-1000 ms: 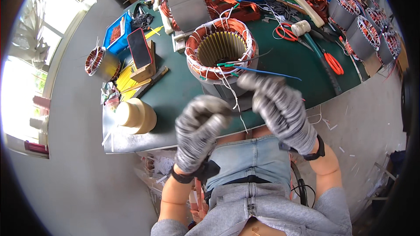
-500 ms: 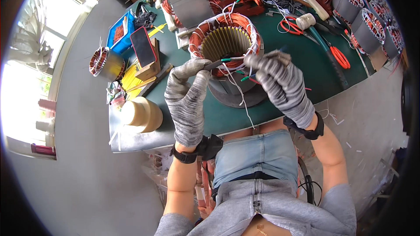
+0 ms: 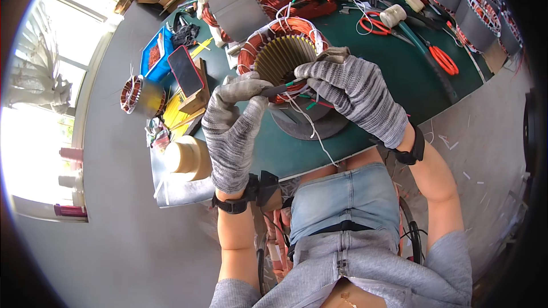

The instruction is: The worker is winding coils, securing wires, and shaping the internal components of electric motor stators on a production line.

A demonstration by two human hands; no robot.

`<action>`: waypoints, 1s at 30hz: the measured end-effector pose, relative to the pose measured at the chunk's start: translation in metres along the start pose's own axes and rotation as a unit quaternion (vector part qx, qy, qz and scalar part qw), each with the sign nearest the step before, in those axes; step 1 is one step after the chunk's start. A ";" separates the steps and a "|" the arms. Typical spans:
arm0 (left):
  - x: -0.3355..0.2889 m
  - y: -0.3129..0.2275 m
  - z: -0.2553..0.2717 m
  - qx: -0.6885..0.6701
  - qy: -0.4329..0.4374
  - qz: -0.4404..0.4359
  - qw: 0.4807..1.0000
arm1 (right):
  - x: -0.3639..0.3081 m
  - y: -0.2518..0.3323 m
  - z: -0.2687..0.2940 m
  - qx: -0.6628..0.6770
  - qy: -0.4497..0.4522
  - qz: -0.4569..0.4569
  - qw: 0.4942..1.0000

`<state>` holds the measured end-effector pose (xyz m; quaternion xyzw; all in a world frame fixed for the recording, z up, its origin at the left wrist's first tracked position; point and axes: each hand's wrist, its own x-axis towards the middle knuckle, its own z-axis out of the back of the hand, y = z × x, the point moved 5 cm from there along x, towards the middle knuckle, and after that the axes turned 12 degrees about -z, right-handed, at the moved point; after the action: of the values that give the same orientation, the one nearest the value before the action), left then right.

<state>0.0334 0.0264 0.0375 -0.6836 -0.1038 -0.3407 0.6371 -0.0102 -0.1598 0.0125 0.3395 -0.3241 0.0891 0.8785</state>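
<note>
Both my hands wear grey striped knit gloves. My left hand (image 3: 234, 128) pinches a short dark grey sleeve (image 3: 276, 90) between thumb and fingers. Just right of it, my right hand (image 3: 357, 91) pinches a thin wire lead with a green piece (image 3: 290, 84) at the sleeve's end. Whether the lead is inside the sleeve is hard to tell. Behind the hands stands a motor stator (image 3: 285, 57) with copper windings, white lacing and yellow slot liners. A white cord (image 3: 311, 125) hangs from its near side. Another green-tipped lead (image 3: 311, 105) sticks out below my right fingers.
Left on the green table (image 3: 274, 154) are a cream spool (image 3: 188, 157), a phone (image 3: 185, 71) on a wooden block, and a blue bin (image 3: 157, 54). To the right lie red-handled scissors (image 3: 377, 25) and a white-headed mallet (image 3: 394, 16). Several wound stators (image 3: 479, 20) stand at the far right.
My right hand has moved left and in toward my left fingers, so its fingertips now meet the sleeve's right end. The whole view has shifted slightly.
</note>
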 end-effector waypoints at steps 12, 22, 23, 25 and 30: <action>0.003 -0.009 -0.018 0.123 0.047 -0.113 0.985 | 0.004 0.001 -0.001 -0.075 -0.024 0.059 0.995; 0.004 0.007 -0.029 0.196 0.064 -0.145 0.968 | 0.013 -0.010 0.008 0.279 0.102 -0.040 0.954; 0.004 0.012 -0.029 0.136 0.054 -0.106 0.983 | 0.011 -0.016 0.010 0.253 0.058 -0.023 0.965; 0.005 0.021 -0.024 0.090 0.058 -0.142 0.984 | 0.008 -0.018 0.018 0.231 0.017 -0.064 0.971; 0.009 0.020 -0.033 0.138 0.120 -0.199 0.963 | -0.021 -0.023 0.028 0.403 -0.002 -0.303 0.863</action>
<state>0.0406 -0.0109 0.0256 -0.5088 -0.2067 -0.5224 0.6523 -0.0322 -0.1943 0.0024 0.7459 -0.1426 -0.0588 0.6480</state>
